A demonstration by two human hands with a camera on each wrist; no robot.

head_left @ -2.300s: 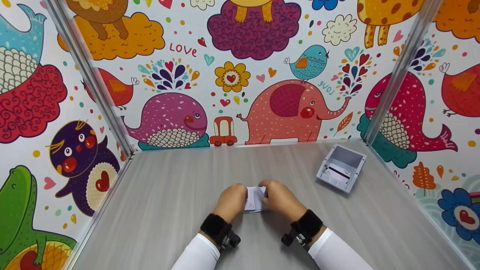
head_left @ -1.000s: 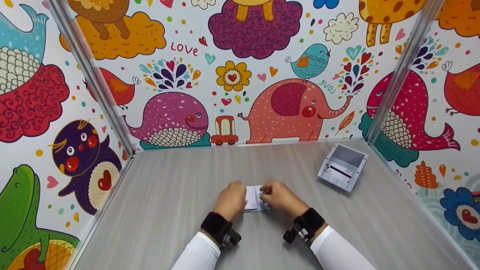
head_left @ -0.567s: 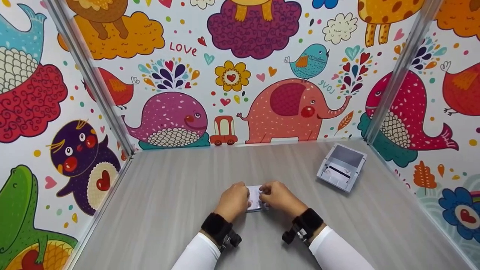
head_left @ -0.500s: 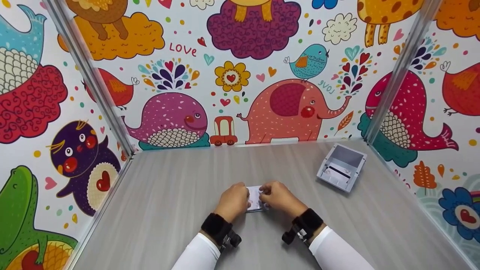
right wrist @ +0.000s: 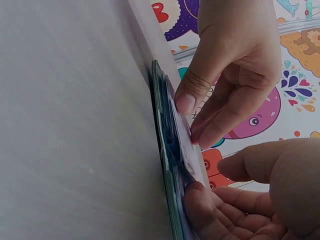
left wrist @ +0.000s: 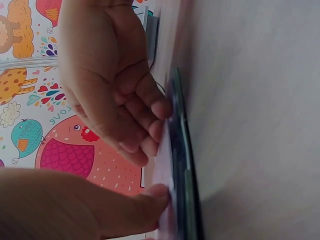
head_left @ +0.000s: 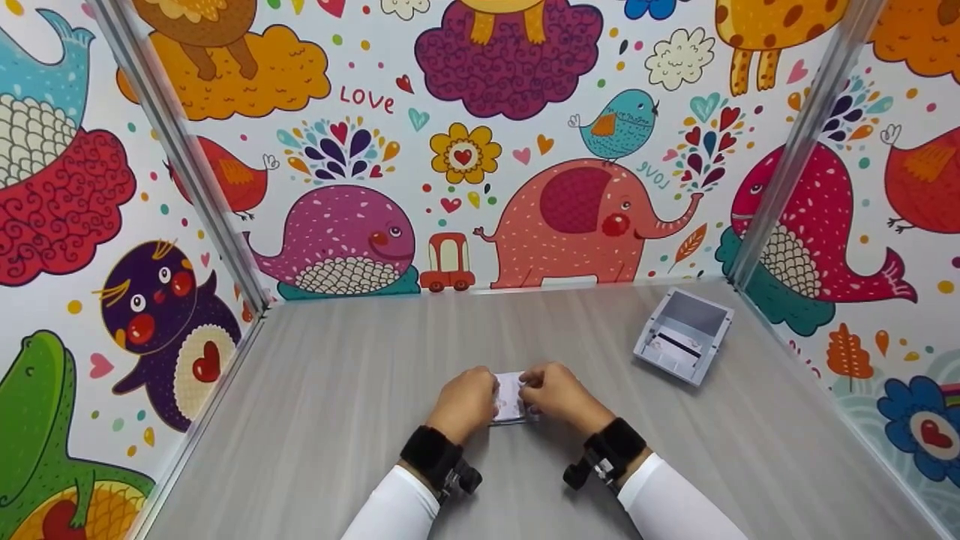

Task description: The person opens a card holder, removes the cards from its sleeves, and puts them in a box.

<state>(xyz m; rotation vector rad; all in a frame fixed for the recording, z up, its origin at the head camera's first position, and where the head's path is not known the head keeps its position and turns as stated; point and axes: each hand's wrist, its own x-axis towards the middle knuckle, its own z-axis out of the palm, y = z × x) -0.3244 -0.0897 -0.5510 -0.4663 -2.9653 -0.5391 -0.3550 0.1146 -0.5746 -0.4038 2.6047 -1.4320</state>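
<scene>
Around the middle of the worktop (head_left: pixel 360 375), well apart from its far edge, a thin little folder (right wrist: pixel 172 137) lies down with a white card (head_left: pixel 510 397) on top of it. The folder has a dark green rim. The card has small pink marks. Part of the card sits up off the folder, so a small gap shows between them.

The left hand (head_left: pixel 463 405) is on the side toward the left edge of the worktop. It holds the card between its thumb and fingertips. The right hand (head_left: pixel 559 394) is on the other side, toward the right edge. Its fingers are bent and touch the folder, but I cannot tell if they pinch it or just rest there.

Near the far right corner is an open grey box (head_left: pixel 694 309). Another card with a black stripe (head_left: pixel 667 349) is inside. No hand touches the box.

I think the step now is getting the card to sit right on the folder, and it does not look done. The next move seems to need soft, slow fingers: the left ones to ease the card flat, the right ones to stop the folder from sliding.
</scene>
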